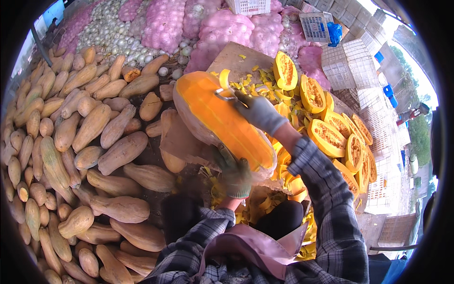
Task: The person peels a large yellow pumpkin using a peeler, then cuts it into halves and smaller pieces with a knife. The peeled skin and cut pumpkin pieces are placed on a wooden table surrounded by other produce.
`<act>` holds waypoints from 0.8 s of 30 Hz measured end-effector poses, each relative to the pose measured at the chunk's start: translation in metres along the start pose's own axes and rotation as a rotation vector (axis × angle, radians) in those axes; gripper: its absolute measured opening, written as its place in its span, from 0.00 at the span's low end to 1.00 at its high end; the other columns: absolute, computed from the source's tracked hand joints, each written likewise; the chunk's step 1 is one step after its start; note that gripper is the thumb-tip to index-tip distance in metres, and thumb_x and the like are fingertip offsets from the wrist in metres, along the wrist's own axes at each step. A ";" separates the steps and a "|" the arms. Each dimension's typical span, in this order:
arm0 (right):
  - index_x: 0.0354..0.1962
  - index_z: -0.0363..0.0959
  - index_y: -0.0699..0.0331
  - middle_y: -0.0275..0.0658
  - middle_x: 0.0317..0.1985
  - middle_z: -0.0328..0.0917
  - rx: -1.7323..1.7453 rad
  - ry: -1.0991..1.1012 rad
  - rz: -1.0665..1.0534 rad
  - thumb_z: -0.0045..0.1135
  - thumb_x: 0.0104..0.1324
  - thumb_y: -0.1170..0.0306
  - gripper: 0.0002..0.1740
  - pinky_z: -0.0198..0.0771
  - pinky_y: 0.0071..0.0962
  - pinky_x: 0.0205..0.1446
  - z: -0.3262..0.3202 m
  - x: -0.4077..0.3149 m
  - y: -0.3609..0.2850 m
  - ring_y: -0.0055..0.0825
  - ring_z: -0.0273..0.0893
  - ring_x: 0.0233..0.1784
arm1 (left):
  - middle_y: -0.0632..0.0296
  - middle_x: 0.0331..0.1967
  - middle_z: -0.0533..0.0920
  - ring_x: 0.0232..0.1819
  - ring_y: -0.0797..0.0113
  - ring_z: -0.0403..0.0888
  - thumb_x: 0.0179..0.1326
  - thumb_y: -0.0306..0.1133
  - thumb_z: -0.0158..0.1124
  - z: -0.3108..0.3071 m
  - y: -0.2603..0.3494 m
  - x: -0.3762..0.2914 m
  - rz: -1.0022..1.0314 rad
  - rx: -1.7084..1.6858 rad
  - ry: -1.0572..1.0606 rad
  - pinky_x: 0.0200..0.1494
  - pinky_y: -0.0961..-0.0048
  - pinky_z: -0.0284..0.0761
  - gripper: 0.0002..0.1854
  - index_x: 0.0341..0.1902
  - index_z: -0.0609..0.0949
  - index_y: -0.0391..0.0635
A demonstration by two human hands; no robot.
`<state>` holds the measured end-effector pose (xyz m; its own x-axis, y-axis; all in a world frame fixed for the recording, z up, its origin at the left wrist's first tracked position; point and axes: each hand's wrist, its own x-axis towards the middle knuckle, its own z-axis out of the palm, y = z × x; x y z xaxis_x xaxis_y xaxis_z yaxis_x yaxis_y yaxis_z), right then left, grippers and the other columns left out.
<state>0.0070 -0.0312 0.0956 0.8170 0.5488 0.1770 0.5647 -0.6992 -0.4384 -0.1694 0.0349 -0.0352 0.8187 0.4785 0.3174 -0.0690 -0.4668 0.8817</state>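
Note:
A large, long squash (212, 117) lies before me with a wide band of its skin peeled off, showing orange flesh. My right hand (260, 112), in a grey glove, is closed on a metal peeler (225, 95) that rests on the flesh; a curl of peel (224, 78) stands at its blade. My left hand (234, 174), in a greenish glove, lies against the near side of the squash, its fingers spread apart from the thumb. Yellow peelings (264, 80) are strewn behind and to the right of the squash. Halved squashes (328, 137) with seeds showing stand at the right.
Many unpeeled squashes (92, 126) are heaped at the left. Loose onions (117, 37) and pink mesh sacks (225, 32) of onions lie at the back. White plastic crates (351, 64) are stacked at the right. A board (236, 56) bears peelings. A person (413, 113) is far off right.

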 end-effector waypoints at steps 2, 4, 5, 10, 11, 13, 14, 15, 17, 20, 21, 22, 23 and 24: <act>0.60 0.72 0.56 0.54 0.24 0.78 -0.093 -0.092 0.010 0.50 0.72 0.54 0.25 0.73 0.49 0.36 -0.018 -0.078 0.011 0.55 0.79 0.29 | 0.32 0.78 0.43 0.75 0.22 0.46 0.70 0.58 0.46 0.003 -0.002 0.000 0.022 0.012 0.030 0.74 0.36 0.53 0.46 0.80 0.44 0.44; 0.63 0.73 0.55 0.54 0.25 0.78 -0.028 -0.277 0.369 0.54 0.71 0.55 0.26 0.76 0.44 0.38 -0.050 -0.159 0.014 0.51 0.81 0.31 | 0.31 0.78 0.44 0.75 0.22 0.46 0.70 0.60 0.45 0.007 -0.002 0.002 0.031 0.013 0.052 0.73 0.36 0.52 0.46 0.80 0.45 0.44; 0.61 0.76 0.55 0.53 0.24 0.79 -0.028 -0.269 0.478 0.56 0.71 0.56 0.24 0.76 0.41 0.37 -0.065 -0.187 0.013 0.46 0.82 0.29 | 0.30 0.78 0.44 0.75 0.22 0.46 0.70 0.61 0.44 0.008 -0.002 0.002 0.035 0.010 0.065 0.73 0.35 0.52 0.46 0.80 0.46 0.45; 0.61 0.75 0.60 0.53 0.31 0.83 0.054 0.045 0.357 0.59 0.70 0.60 0.24 0.78 0.33 0.39 -0.086 -0.169 -0.003 0.42 0.86 0.34 | 0.27 0.76 0.48 0.76 0.24 0.47 0.62 0.61 0.59 -0.007 0.001 -0.003 0.014 -0.021 -0.026 0.76 0.41 0.49 0.54 0.79 0.48 0.36; 0.61 0.74 0.60 0.53 0.32 0.83 0.144 0.158 0.204 0.59 0.70 0.59 0.25 0.78 0.35 0.40 -0.075 -0.135 -0.007 0.43 0.86 0.35 | 0.27 0.76 0.48 0.76 0.25 0.48 0.60 0.61 0.62 -0.012 0.001 -0.007 0.004 -0.043 -0.049 0.76 0.42 0.49 0.57 0.78 0.48 0.34; 0.58 0.76 0.62 0.56 0.41 0.83 0.077 0.095 0.075 0.57 0.71 0.57 0.24 0.78 0.42 0.44 -0.059 -0.068 -0.012 0.52 0.83 0.42 | 0.27 0.76 0.46 0.77 0.30 0.47 0.52 0.63 0.70 -0.023 0.003 -0.021 0.047 -0.055 -0.141 0.77 0.47 0.49 0.66 0.78 0.46 0.31; 0.56 0.77 0.61 0.55 0.41 0.83 0.072 0.056 0.081 0.54 0.71 0.54 0.24 0.77 0.43 0.46 -0.045 -0.031 -0.015 0.54 0.82 0.43 | 0.28 0.77 0.43 0.79 0.32 0.44 0.52 0.63 0.72 -0.029 0.003 -0.029 0.107 -0.049 -0.182 0.77 0.48 0.48 0.67 0.78 0.44 0.31; 0.55 0.78 0.61 0.55 0.42 0.83 0.069 0.033 0.081 0.51 0.72 0.51 0.25 0.76 0.45 0.47 -0.031 -0.002 -0.018 0.56 0.81 0.44 | 0.28 0.77 0.43 0.79 0.33 0.44 0.49 0.60 0.76 -0.031 0.002 -0.034 0.174 -0.066 -0.189 0.77 0.49 0.49 0.69 0.78 0.43 0.32; 0.55 0.78 0.58 0.57 0.38 0.82 -0.040 -0.055 0.044 0.45 0.73 0.47 0.27 0.76 0.47 0.47 -0.010 0.020 -0.017 0.58 0.80 0.43 | 0.29 0.77 0.42 0.80 0.35 0.43 0.44 0.55 0.82 -0.032 -0.002 -0.044 0.072 -0.060 -0.306 0.77 0.50 0.51 0.73 0.79 0.41 0.34; 0.65 0.69 0.54 0.56 0.24 0.78 -0.043 -0.017 0.098 0.49 0.72 0.51 0.28 0.71 0.51 0.30 0.001 -0.034 -0.008 0.57 0.78 0.28 | 0.30 0.77 0.45 0.79 0.34 0.47 0.40 0.54 0.84 -0.020 -0.012 -0.042 0.099 0.003 -0.256 0.77 0.50 0.52 0.75 0.79 0.41 0.36; 0.64 0.69 0.57 0.56 0.21 0.76 -0.070 -0.009 0.022 0.52 0.71 0.53 0.29 0.70 0.50 0.29 -0.005 -0.068 -0.002 0.55 0.78 0.26 | 0.31 0.77 0.46 0.78 0.34 0.48 0.39 0.54 0.85 -0.016 -0.015 -0.039 0.091 -0.026 -0.230 0.77 0.50 0.52 0.75 0.79 0.41 0.37; 0.64 0.70 0.56 0.54 0.20 0.76 -0.119 -0.052 0.021 0.55 0.70 0.54 0.29 0.71 0.48 0.29 -0.014 -0.106 0.002 0.55 0.78 0.25 | 0.31 0.77 0.47 0.78 0.34 0.50 0.39 0.54 0.85 -0.014 -0.017 -0.039 0.088 -0.048 -0.223 0.77 0.50 0.53 0.75 0.79 0.42 0.37; 0.65 0.69 0.56 0.53 0.18 0.75 -0.112 -0.082 0.061 0.55 0.70 0.54 0.29 0.71 0.47 0.29 -0.025 -0.148 0.006 0.54 0.77 0.24 | 0.31 0.77 0.47 0.77 0.34 0.51 0.38 0.53 0.85 -0.013 -0.018 -0.038 0.085 -0.075 -0.220 0.76 0.50 0.53 0.75 0.79 0.42 0.37; 0.65 0.70 0.55 0.52 0.18 0.75 -0.095 -0.129 0.129 0.56 0.70 0.54 0.29 0.72 0.46 0.29 -0.040 -0.184 0.011 0.52 0.78 0.23 | 0.32 0.76 0.49 0.76 0.35 0.53 0.38 0.53 0.85 -0.010 -0.019 -0.036 0.119 -0.120 -0.194 0.76 0.51 0.54 0.75 0.79 0.42 0.37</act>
<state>-0.1323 -0.1576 0.0934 0.8650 0.5017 0.0078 0.4698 -0.8042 -0.3641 -0.2035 0.0342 -0.0598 0.8941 0.2679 0.3589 -0.2295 -0.4141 0.8808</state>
